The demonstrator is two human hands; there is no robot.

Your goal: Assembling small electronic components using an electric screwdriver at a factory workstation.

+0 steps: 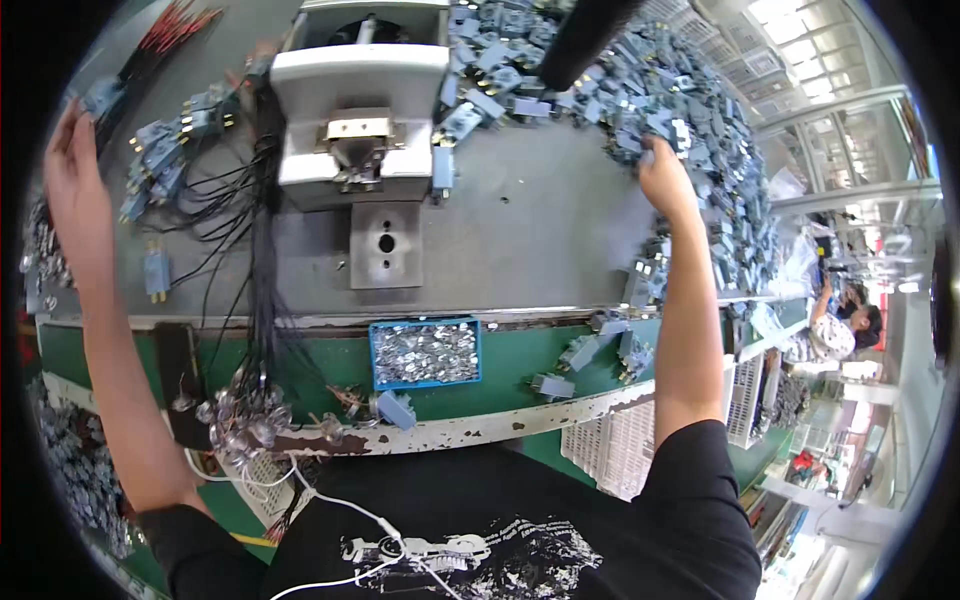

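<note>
My left hand point(80, 190) reaches to the far left of the metal worktop. Its fingers are stretched out beside a blue-grey plug housing point(102, 97), slightly blurred; a firm grip does not show. My right hand point(667, 182) is at the near edge of a big heap of blue-grey plug housings point(705, 150). Thumb and fingers there are closed together on a plug housing point(647, 157), mostly hidden by them. Between the hands stands a white press machine point(360, 80) with a metal fixture point(386, 245) in front. One housing point(443, 170) lies against its right side.
Black cables point(265, 220) hang over the worktop edge left of the machine. On the green ledge sit a blue tray point(425, 352) of small metal parts, loose housings point(580, 352) and a dark phone-like slab point(178, 385). A black tube point(585, 45) slants overhead. Another person point(832, 330) sits far right.
</note>
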